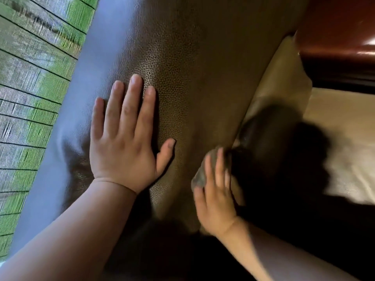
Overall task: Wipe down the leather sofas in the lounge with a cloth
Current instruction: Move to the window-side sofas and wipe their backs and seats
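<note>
1. While left hand point(123, 142) lies flat, fingers straight, bracing sofa point(203, 57) back, right hand point(215, 191) presses cloth point(199, 177) w/ straight fingers near seat crease
2. Cloth looks soft, light; prob. best palmed flat, leather likely slick

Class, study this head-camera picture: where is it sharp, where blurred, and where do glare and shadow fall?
Head view: the left hand and the pebbled leather of the sofa beside it are sharp; the right hand and its grey cloth are motion-blurred; the woven blind at left is streaked; glare glints on the red-brown leather top right; deep shadow covers the seat beyond the cloth.
</note>
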A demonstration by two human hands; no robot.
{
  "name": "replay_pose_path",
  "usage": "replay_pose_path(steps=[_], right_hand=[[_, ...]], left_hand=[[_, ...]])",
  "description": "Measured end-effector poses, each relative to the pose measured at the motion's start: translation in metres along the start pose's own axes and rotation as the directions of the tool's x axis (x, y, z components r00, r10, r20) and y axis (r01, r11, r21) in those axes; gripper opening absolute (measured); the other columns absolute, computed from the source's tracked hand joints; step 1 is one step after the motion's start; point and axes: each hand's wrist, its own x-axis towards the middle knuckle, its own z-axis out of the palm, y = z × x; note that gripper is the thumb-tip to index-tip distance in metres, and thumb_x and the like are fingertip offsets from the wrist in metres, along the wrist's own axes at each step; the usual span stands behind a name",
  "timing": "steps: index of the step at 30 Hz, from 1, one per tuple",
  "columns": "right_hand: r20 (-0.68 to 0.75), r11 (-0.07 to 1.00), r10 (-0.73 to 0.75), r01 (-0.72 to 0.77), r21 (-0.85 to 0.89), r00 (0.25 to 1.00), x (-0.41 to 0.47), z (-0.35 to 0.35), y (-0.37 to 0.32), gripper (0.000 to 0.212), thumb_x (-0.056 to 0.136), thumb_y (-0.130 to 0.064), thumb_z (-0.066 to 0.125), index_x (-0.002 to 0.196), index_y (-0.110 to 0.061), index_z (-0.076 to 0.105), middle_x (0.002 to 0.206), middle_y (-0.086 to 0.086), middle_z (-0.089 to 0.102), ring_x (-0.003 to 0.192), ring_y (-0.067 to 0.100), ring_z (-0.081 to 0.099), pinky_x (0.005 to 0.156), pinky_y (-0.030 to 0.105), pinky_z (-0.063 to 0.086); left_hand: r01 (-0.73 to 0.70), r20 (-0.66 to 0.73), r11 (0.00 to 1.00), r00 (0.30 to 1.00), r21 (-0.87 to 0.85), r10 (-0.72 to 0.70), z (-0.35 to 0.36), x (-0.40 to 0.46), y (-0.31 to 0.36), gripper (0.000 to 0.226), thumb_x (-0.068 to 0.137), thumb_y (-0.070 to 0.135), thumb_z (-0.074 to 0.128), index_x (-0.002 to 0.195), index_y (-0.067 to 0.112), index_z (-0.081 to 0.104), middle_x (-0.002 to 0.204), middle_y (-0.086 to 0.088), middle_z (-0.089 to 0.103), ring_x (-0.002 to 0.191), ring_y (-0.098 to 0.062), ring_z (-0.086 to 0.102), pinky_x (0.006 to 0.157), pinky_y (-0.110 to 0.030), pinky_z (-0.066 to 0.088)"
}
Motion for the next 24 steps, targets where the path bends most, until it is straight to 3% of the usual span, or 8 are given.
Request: replay_pose_path(steps=[2, 4, 7, 10, 15, 17, 21, 24], right_hand=[[0.091, 0.998, -0.058, 0.06, -0.023, 0.994, -0.005, -0.003, 0.011, 0.073, 0.108, -0.049, 0.027, 0.167, -0.023, -0.008, 0.174, 0.018, -0.013, 0.159, 0.048, -0.004, 0.123, 0.068, 0.019], [-0.082, 0.992, -0.088, 0.08, -0.101, 0.993, 0.043, -0.015, 0.026, 0.069, 0.11, -0.044, 0.027, 0.166, -0.011, 0.005, 0.171, 0.028, -0.001, 0.155, 0.057, 0.008, 0.121, 0.071, 0.022], [-0.37, 0.997, 0.08, -0.081, 0.013, 0.926, 0.136, -0.041, 0.044, 0.066, 0.111, -0.041, 0.021, 0.163, -0.001, 0.02, 0.17, 0.03, 0.011, 0.157, 0.048, 0.016, 0.124, 0.065, 0.02], [-0.317, 0.99, 0.094, -0.123, -0.073, 0.944, 0.113, -0.032, 0.041, 0.061, 0.112, -0.032, 0.02, 0.164, -0.001, 0.017, 0.172, 0.026, 0.006, 0.161, 0.04, 0.005, 0.129, 0.055, 0.012], [0.177, 0.989, -0.069, 0.09, -0.115, 0.982, -0.041, 0.007, 0.001, 0.082, 0.105, -0.049, 0.034, 0.166, -0.015, -0.009, 0.172, 0.022, -0.016, 0.156, 0.053, -0.014, 0.119, 0.074, 0.019], [0.088, 0.993, -0.047, 0.057, -0.106, 0.995, -0.002, 0.001, 0.001, 0.075, 0.108, -0.053, 0.024, 0.166, -0.018, -0.008, 0.173, 0.02, -0.015, 0.155, 0.053, -0.016, 0.121, 0.072, 0.015], [-0.236, 0.957, 0.286, -0.262, 0.127, 0.929, 0.134, -0.035, -0.015, 0.074, 0.102, -0.06, 0.009, 0.168, -0.027, 0.0, 0.176, 0.003, -0.009, 0.16, 0.036, -0.014, 0.128, 0.059, 0.0], [-0.202, 0.988, 0.125, -0.105, 0.109, 0.971, 0.112, -0.018, -0.054, 0.073, 0.104, -0.063, 0.0, 0.167, -0.027, -0.006, 0.175, 0.005, -0.013, 0.16, 0.035, -0.014, 0.128, 0.058, -0.002]], left_hand=[[0.003, -0.008, 1.0, 1.0, 0.008, -0.003, 0.002, -0.001, 0.0, 0.089, 0.098, 0.064, 0.045, 0.169, 0.015, 0.023, 0.175, -0.012, 0.022, 0.161, -0.037, 0.022, 0.127, -0.056, 0.021], [0.004, -0.009, 1.0, 1.0, 0.021, -0.004, 0.003, -0.002, -0.001, 0.089, 0.098, 0.065, 0.045, 0.169, 0.015, 0.022, 0.175, -0.013, 0.021, 0.161, -0.036, 0.021, 0.128, -0.055, 0.019], [0.001, -0.018, 1.0, 1.0, 0.016, -0.001, 0.004, -0.001, -0.002, 0.09, 0.098, 0.065, 0.045, 0.169, 0.016, 0.021, 0.174, -0.013, 0.022, 0.161, -0.036, 0.022, 0.128, -0.054, 0.019], [0.005, -0.018, 1.0, 1.0, 0.006, -0.005, 0.004, 0.0, -0.002, 0.09, 0.098, 0.065, 0.046, 0.169, 0.016, 0.022, 0.174, -0.012, 0.023, 0.161, -0.036, 0.023, 0.128, -0.055, 0.02], [0.017, -0.015, 1.0, 1.0, 0.01, -0.017, 0.001, 0.0, 0.0, 0.089, 0.098, 0.066, 0.044, 0.169, 0.017, 0.022, 0.174, -0.011, 0.023, 0.161, -0.036, 0.022, 0.129, -0.055, 0.019], [0.019, -0.017, 1.0, 1.0, 0.01, -0.019, 0.002, 0.001, -0.002, 0.089, 0.098, 0.068, 0.042, 0.169, 0.018, 0.02, 0.175, -0.01, 0.023, 0.161, -0.035, 0.022, 0.128, -0.056, 0.019], [0.039, 0.011, 0.999, 0.999, 0.036, -0.04, 0.003, 0.003, -0.002, 0.089, 0.097, 0.073, 0.035, 0.169, 0.025, 0.018, 0.176, -0.002, 0.021, 0.16, -0.037, 0.023, 0.124, -0.062, 0.02], [0.083, 0.051, 0.997, 0.995, -0.003, -0.082, -0.009, 0.004, -0.003, 0.08, 0.099, 0.067, 0.036, 0.169, 0.03, 0.022, 0.175, 0.005, 0.022, 0.16, -0.038, 0.023, 0.125, -0.064, 0.02]])
